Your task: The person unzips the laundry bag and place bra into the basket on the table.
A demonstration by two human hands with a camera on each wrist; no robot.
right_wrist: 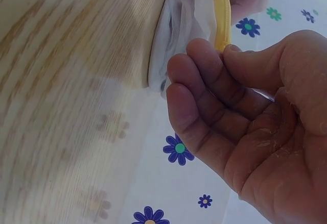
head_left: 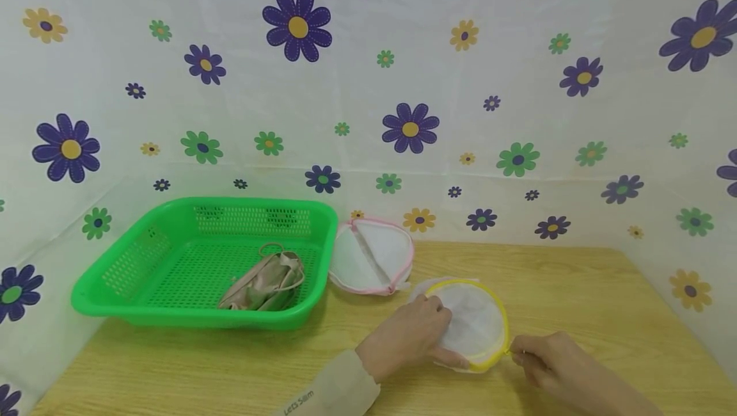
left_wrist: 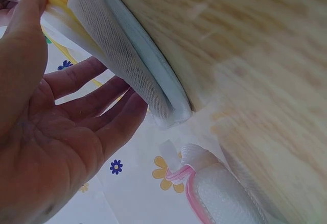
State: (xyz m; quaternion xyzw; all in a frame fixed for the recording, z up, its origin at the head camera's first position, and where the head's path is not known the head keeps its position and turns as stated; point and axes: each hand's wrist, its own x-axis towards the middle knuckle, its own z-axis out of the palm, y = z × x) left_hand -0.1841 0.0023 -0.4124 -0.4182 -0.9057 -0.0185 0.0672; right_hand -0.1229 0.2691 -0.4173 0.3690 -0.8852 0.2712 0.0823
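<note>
I've got the left hand (head_left: 405,334) gripping the yellow-zippered mesh bag (head_left: 475,317) — right hand (head_left: 555,357) pinching its zipper pull (head_left: 508,352), pink-trimmed mesh bag (head_left: 393,253) nearby on tabletop (head_left: 576,294).

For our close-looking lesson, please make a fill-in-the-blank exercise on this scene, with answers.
1. The left hand holds a mesh bag with ____ edging; the right hand pinches at its zipper.
2. A second mesh bag, beside the basket, has ____ edging.
3. A beige pouch lies inside the ____ basket.
4. Colourful ____ decorate the sheet behind.

Answers: yellow; pink; green; flowers.
</note>
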